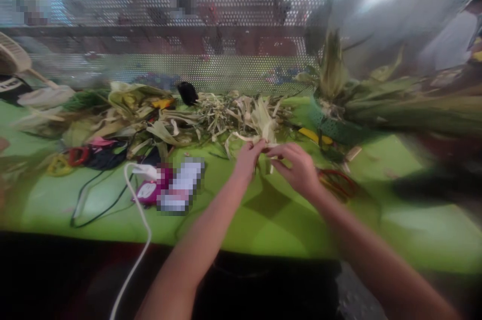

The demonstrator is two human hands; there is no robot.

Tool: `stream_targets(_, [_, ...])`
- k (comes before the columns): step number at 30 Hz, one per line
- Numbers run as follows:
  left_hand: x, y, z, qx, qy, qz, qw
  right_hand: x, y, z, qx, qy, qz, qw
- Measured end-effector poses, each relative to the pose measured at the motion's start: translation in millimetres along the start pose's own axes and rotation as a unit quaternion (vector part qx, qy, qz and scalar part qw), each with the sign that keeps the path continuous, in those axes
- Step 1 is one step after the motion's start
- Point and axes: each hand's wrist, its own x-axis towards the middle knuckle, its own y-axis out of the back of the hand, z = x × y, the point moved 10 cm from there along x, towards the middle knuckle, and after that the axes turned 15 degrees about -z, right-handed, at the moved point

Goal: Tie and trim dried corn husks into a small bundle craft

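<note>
Both my hands meet above the middle of the green table (211, 232). Between them a bundle of pale corn husk (262, 118) fans upward, with a short strip hanging below my fingers. My left hand (248, 156) is closed around the base of the bundle. At the same spot my right hand (295, 162) pinches the husk from the right side, thumb and fingers bent. A heap of loose husk strips (218, 114) lies just behind the hands. The exact grip of the fingertips is blurred.
Left of my arms lie a phone (184, 184), a magenta case (148, 192) and a white cable (145, 222). Scissors with red handles (346, 182) and a yellow cutter (314, 135) are to the right. A green basket (327, 121) holds husks. A perforated metal screen (233, 38) stands behind.
</note>
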Motion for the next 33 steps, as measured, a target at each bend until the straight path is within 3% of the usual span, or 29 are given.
stream_targets(4, [-1.2, -1.4, -4.5, -0.062, 0.014, 0.013, 0.998, 0.5, -29.5, -11.6, -0.055, 0.063, -0.063, 0.994])
stream_targets(12, [-6.4, -7.1, -7.9, -0.053, 0.056, 0.020, 0.997, 2.2, -47.7, -5.2, -0.216, 0.010, -0.138, 0.967])
stream_targets(18, [-6.1, 2.2, -4.6, 0.000, 0.036, 0.035, 0.999, -0.6, -38.9, 5.2, -0.242, -0.046, -0.098, 0.964])
stream_targets(23, [-7.6, 8.5, -14.6, 0.002, 0.052, 0.062, 0.997, -1.3, -33.1, 8.9, -0.278, -0.085, -0.066, 0.955])
stream_targets(27, [-10.8, 5.2, -14.8, -0.012, 0.045, 0.082, 0.996, -0.9, -31.7, 8.9, -0.287, -0.116, -0.048, 0.950])
stream_targets(33, [-10.3, -4.3, -5.5, 0.009, 0.016, 0.055, 0.998, -0.4, -37.2, 4.9, -0.301, -0.098, -0.049, 0.947])
